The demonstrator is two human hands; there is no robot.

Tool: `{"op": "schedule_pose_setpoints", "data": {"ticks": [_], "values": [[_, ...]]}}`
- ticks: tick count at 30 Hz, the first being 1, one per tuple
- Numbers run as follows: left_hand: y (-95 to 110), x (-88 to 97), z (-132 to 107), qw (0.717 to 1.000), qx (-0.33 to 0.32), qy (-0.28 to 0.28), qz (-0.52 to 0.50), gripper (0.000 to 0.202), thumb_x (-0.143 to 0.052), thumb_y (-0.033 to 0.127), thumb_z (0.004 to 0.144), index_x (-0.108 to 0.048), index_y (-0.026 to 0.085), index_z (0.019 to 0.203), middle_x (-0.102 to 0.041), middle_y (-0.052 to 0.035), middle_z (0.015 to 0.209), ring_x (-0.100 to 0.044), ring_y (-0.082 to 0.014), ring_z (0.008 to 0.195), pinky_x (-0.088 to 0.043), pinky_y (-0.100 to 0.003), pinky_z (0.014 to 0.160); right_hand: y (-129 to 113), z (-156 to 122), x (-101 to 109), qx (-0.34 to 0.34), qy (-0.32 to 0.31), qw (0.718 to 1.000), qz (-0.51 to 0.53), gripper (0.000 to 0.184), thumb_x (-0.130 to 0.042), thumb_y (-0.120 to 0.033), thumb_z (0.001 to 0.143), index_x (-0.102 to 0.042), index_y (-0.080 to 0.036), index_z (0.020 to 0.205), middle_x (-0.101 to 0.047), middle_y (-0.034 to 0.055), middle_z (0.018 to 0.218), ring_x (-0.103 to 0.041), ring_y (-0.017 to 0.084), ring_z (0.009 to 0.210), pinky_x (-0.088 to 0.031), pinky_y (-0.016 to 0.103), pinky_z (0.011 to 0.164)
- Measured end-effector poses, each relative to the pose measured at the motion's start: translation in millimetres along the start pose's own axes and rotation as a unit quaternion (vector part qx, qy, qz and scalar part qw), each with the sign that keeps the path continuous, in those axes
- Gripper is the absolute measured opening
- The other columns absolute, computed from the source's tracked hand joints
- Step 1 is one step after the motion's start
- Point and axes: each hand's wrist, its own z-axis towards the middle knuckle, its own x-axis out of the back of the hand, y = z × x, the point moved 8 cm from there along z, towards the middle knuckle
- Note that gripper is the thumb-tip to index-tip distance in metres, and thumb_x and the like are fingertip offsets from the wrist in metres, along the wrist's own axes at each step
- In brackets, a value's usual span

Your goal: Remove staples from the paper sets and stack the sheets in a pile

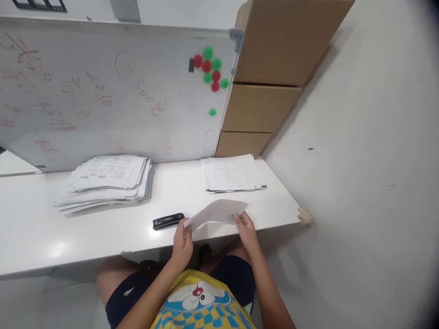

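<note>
Between my two hands a sheet of white paper (216,211) is held up above the front edge of the table, bowed in the middle. My left hand (183,240) pinches its left end, thumb on the near side. At the right end my right hand (245,226) grips it between thumb and fingers. I cannot tell whether it is one sheet or a few together. Just left of my left hand lies a black stapler (168,221) on the table, its right end close to my fingers.
A thick, uneven stack of printed papers (106,180) sits on the white table (178,183) at the left. A smaller pile of printed sheets (231,173) lies back right. Behind stand a whiteboard (137,100) with red and green magnets and stacked cardboard boxes (262,107). A wall (370,183) bounds the right.
</note>
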Motion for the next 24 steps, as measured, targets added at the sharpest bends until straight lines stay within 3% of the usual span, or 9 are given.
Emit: {"op": "schedule_pose_setpoints", "data": {"ticks": [4,6,7,10,14,19,24], "values": [[9,41.3,-8,0.994,-0.008,0.092,0.055,0.022,-0.043,0.03,0.092,-0.054,0.019,0.109,-0.061,-0.0076,0.099,-0.059,-0.0193,0.09,-0.049,-0.034,0.079,-6,-15,5,-0.022,-0.067,0.994,-0.081,0.031,-0.056,-0.052,0.082,-0.061,-0.021,0.08,-0.064,0.0016,0.075,-0.057,0.02,0.073,-0.046,0.03,0.068],[16,61.2,-2,0.983,-0.071,0.111,0.131,0.021,-0.044,0.022,0.089,-0.055,0.019,0.107,-0.06,-0.0092,0.104,-0.057,-0.0214,0.098,-0.048,-0.038,0.086,-1,-17,5,-0.04,-0.074,0.993,-0.088,0.032,-0.055,-0.052,0.08,-0.061,-0.021,0.077,-0.065,0.0025,0.074,-0.057,0.021,0.072,-0.046,0.03,0.066],[18,64.9,3,0.973,-0.108,0.091,0.18,0.023,-0.045,0.019,0.088,-0.055,0.019,0.108,-0.06,-0.0105,0.109,-0.055,-0.0232,0.104,-0.045,-0.041,0.092,1,-16,4,-0.044,-0.066,0.993,-0.088,0.032,-0.055,-0.052,0.08,-0.061,-0.021,0.076,-0.066,0.0034,0.075,-0.058,0.022,0.073,-0.047,0.031,0.066],[7,57.9,21,0.933,-0.171,-0.031,0.315,0.036,-0.049,0.023,0.087,-0.052,0.016,0.123,-0.055,-0.0141,0.126,-0.046,-0.0286,0.121,-0.037,-0.047,0.102,7,-9,-3,-0.039,-0.05,0.992,-0.112,0.032,-0.054,-0.051,0.078,-0.062,-0.02,0.076,-0.067,0.0051,0.077,-0.059,0.024,0.077,-0.048,0.033,0.069],[-24,44.1,33,0.897,-0.153,-0.128,0.393,0.043,-0.049,0.036,0.091,-0.05,0.017,0.129,-0.061,-0.0131,0.117,-0.053,-0.0288,0.109,-0.041,-0.044,0.092,12,0,-8,-0.041,-0.065,0.986,-0.148,0.029,-0.052,-0.048,0.077,-0.062,-0.02,0.075,-0.067,0.0041,0.074,-0.059,0.024,0.076,-0.048,0.034,0.07],[-37,41.9,33,0.9,-0.144,-0.099,0.399,0.034,-0.042,0.036,0.095,-0.058,0.018,0.119,-0.066,-0.012,0.108,-0.057,-0.0272,0.1,-0.04,-0.041,0.085,13,-2,4,-0.055,-0.041,0.986,-0.151,0.026,-0.055,-0.045,0.075,-0.061,-0.021,0.069,-0.067,0.0035,0.073,-0.058,0.023,0.07,-0.046,0.033,0.068],[-36,46.7,35,0.917,-0.134,-0.078,0.367,0.035,-0.042,0.04,0.095,-0.059,0.02,0.118,-0.066,-0.011,0.108,-0.058,-0.0267,0.099,-0.04,-0.039,0.084,16,-5,-3,-0.077,-0.053,0.988,-0.123,0.024,-0.058,-0.045,0.073,-0.063,-0.021,0.071,-0.068,0.0033,0.073,-0.058,0.024,0.074,-0.045,0.034,0.068]]}}
